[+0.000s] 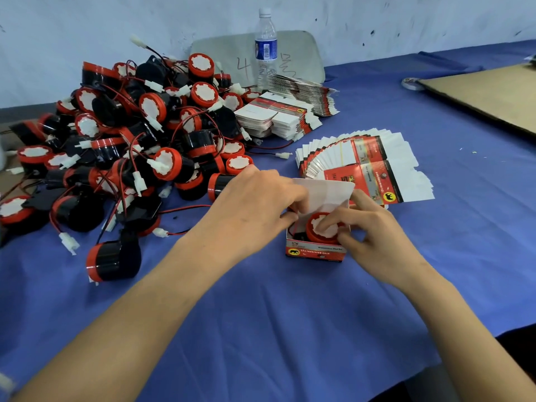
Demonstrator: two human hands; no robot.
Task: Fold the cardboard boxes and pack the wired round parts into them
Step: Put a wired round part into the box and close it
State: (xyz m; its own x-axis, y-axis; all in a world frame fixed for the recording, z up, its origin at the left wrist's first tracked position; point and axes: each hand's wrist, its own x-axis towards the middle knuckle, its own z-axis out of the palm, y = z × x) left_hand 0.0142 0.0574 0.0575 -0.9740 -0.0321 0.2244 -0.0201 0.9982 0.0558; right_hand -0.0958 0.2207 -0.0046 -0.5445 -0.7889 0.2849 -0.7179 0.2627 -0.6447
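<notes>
A small red cardboard box stands upright on the blue cloth, its white top flap raised. Inside it sits a red and black round part with a white centre. My left hand pinches the box's left edge and flap. The fingers of my right hand press on the part's top and curl round the box's right side. A big heap of wired round parts lies at the left.
Fanned flat boxes lie just behind the box, with more stacks further back. A water bottle stands by the wall. A cardboard sheet lies at the right. One loose part rests near my left forearm.
</notes>
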